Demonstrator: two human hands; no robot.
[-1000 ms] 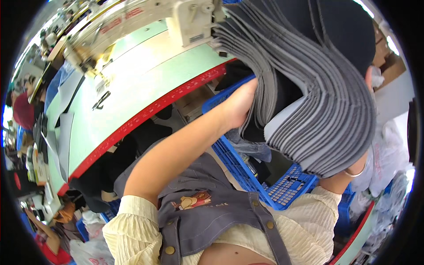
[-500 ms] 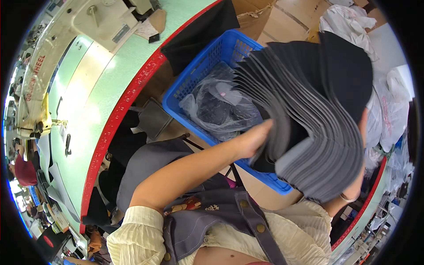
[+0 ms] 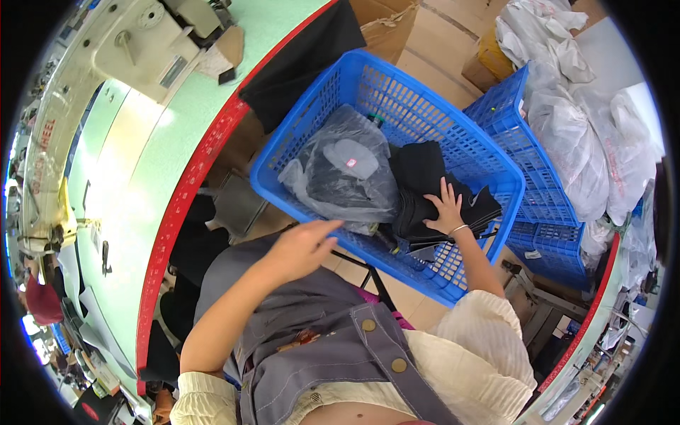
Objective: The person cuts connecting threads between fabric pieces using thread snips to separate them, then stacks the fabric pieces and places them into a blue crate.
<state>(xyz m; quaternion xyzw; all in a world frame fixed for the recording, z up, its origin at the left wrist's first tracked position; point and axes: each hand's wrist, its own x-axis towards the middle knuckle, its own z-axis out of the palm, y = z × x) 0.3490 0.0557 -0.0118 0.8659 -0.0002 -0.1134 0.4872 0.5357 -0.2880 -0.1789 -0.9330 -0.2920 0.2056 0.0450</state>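
A stack of black fabric pieces point(image 3: 418, 170) lies in the right part of a blue plastic basket point(image 3: 453, 117). My right hand point(image 3: 446, 209) rests on the stack with its fingers spread. Beside the stack, a clear plastic bag point(image 3: 333, 173) with dark contents and a pale oval piece fills the basket's left part. My left hand point(image 3: 301, 249) hovers over my lap, close to the basket's near rim; its fingers are loosely bent, apart, and hold nothing.
To my left runs a pale green table point(image 3: 142, 170) with a red edge, bearing a sewing machine point(image 3: 134, 49). Further blue baskets point(image 3: 520, 142) and white plastic bags point(image 3: 567, 127) stand at the right. A cardboard box point(image 3: 386, 32) is behind the basket.
The fanned stack of black pieces, held up between both hands before, now lies in the basket. My left hand has let go and drawn back left; my right hand has come down onto the stack.
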